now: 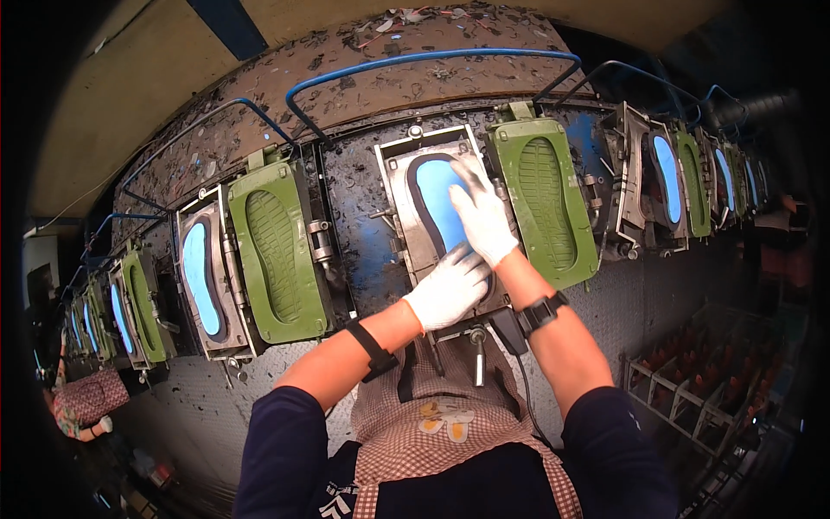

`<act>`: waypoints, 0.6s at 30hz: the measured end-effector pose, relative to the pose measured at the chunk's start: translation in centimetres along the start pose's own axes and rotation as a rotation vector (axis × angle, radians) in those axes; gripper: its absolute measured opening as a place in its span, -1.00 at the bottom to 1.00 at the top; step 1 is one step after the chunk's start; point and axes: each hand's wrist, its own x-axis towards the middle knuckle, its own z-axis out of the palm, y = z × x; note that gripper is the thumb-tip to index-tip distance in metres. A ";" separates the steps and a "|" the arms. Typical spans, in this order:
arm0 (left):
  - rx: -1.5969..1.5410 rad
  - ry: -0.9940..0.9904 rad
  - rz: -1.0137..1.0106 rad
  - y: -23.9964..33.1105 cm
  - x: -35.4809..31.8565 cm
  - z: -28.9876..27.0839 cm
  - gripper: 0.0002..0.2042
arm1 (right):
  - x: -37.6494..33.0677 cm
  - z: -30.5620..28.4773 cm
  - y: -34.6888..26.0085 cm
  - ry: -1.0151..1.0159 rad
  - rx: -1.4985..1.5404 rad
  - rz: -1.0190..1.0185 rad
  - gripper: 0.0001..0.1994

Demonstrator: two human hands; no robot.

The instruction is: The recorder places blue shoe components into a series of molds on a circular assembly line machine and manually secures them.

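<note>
A light-blue sole-shaped piece (pixel 439 208) with a dark border lies in a metal mould (pixel 398 186) in front of me. My right hand (pixel 484 216), in a white glove, rests on its right side, fingers stretched toward the far end. On the near end lies my left hand (pixel 451 287), also gloved, its fingers extended and partly covering the piece. Both hands touch the piece and hide part of its right and near edges. Beside the mould, on the right, its green lid (pixel 546 203) is swung open, showing a sole-shaped tread recess.
Similar moulds with blue pieces, such as one on the left (pixel 201 277) with its green lid (pixel 278 251), line the bench both ways. A blue rail (pixel 432 54) arches behind. Dark scraps litter the back surface (pixel 363 86). A metal rack (pixel 692 398) stands lower right; another person (pixel 91 398) is far left.
</note>
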 end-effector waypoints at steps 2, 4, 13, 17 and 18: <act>-0.103 -0.216 0.047 -2.2 0.9 -1.6 -0.39 | -7.3 -4.1 -2.8 0.100 0.110 0.201 -0.62; -0.171 -0.329 0.013 -2.3 1.3 -2.4 -0.33 | -16.4 -7.1 -2.2 -0.008 0.057 0.461 -0.71; -0.257 -0.352 0.012 -2.2 2.7 -2.4 -0.26 | -13.6 -7.3 1.0 -1.649 -0.005 0.932 -0.77; -0.268 0.188 -0.420 -4.1 1.5 -4.1 -0.39 | -16.4 -8.6 2.4 -1.447 -0.152 0.567 -0.49; -0.273 0.194 -0.424 -5.9 0.3 -3.9 -0.39 | -17.3 -10.2 1.9 -1.273 -0.137 0.456 -0.37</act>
